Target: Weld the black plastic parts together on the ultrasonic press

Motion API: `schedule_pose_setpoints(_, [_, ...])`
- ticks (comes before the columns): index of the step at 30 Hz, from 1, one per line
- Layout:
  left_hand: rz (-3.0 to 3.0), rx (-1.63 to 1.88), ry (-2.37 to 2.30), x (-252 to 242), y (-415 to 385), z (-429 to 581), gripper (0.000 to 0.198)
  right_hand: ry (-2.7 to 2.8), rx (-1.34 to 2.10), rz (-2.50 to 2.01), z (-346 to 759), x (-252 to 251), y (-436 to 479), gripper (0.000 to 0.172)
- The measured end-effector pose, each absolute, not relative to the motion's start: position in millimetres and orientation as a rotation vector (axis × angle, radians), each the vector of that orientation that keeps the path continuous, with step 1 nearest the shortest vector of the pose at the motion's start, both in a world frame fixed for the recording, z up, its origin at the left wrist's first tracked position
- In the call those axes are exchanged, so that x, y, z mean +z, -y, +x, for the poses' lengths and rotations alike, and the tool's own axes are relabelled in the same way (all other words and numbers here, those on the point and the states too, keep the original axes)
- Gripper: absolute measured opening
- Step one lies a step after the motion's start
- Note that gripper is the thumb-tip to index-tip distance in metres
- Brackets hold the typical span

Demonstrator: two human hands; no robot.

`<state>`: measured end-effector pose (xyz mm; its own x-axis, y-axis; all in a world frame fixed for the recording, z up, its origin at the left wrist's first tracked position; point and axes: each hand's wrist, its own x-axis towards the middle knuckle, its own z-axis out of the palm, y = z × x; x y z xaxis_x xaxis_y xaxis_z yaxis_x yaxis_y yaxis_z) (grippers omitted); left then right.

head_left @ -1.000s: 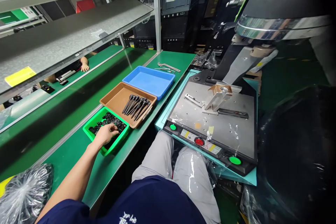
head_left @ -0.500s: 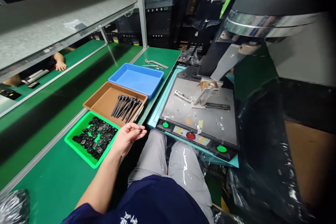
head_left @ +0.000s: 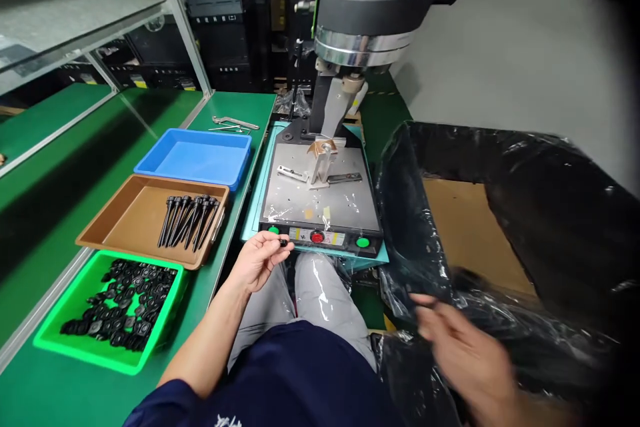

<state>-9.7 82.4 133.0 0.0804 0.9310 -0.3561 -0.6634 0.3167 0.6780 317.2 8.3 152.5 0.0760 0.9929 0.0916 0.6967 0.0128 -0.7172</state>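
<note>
My left hand pinches a small black part between thumb and fingertips, above my lap at the front edge of the press machine. Its exact kind is too small to make out. To the right, my right hand is smeared by motion over black plastic film, and whether it holds anything does not show. Left of my left hand, a green tray contains many small black square parts. Behind it, a brown tray carries several black threaded rods with wide heads.
A blue tray and a wrench lie on the green bench. The machine's head hangs over a metal plate with a clear fixture. Green buttons and a red one line its front. A box lined with black plastic stands right.
The view has swung to the right. My left hand has moved from beside the trays toward the machine, still pinching the small part. My right hand has come into view at lower right.
</note>
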Motion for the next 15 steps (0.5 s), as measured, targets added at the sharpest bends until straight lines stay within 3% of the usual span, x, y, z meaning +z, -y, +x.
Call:
schedule_pose_setpoints(8, [0.387, 1.366, -0.897, 142.2, -74.1, -12.9, 0.025, 1.942, 1.371, -1.303, 204.0, 133.2, -41.2, 0.036])
schedule_pose_setpoints(15, [0.471, 1.469, -0.939, 135.2, -73.4, -3.3, 0.024, 1.895, 1.391, -1.319, 201.9, 130.6, -35.9, 0.034])
